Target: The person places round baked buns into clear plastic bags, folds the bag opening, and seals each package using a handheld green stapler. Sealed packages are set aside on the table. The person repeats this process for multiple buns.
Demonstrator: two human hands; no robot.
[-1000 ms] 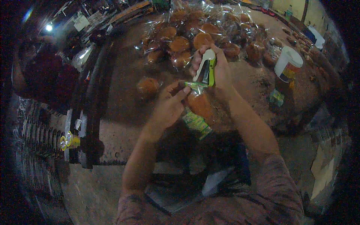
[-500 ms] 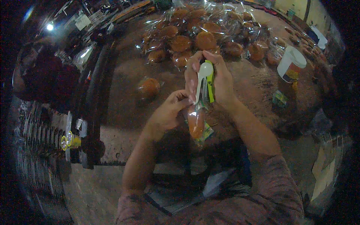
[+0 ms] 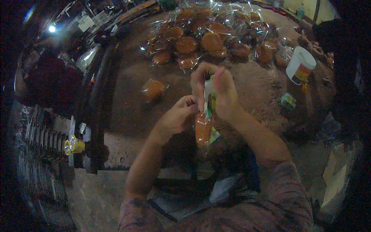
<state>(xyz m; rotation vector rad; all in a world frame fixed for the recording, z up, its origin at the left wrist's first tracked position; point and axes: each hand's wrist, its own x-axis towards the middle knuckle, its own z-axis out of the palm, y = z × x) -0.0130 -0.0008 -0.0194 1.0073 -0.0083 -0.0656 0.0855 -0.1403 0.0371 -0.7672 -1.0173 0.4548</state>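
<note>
My right hand (image 3: 216,91) is closed around a white and green stapler (image 3: 209,88), which is largely hidden by the fingers and palm. Below it hangs a clear plastic bag with a brown bread roll (image 3: 203,129), its top bunched at the stapler. My left hand (image 3: 181,114) pinches the top of this bag from the left, just under the right hand's fingertips. A green and yellow packet (image 3: 214,135) lies beneath the bag. Farther left on the table, a single bagged roll (image 3: 154,90) lies apart from the others.
A pile of bagged rolls (image 3: 187,44) covers the back of the table (image 3: 125,149). At right are a white bucket (image 3: 299,65) and a small green packet (image 3: 288,100). A person in dark red (image 3: 50,77) is at left; a dark shape (image 3: 324,34) fills the upper right edge.
Both hands have shifted, the right one down and turned over the stapler, now hiding more of it. The bagged roll has turned to hang upright. A dark shape has appeared at upper right.
</note>
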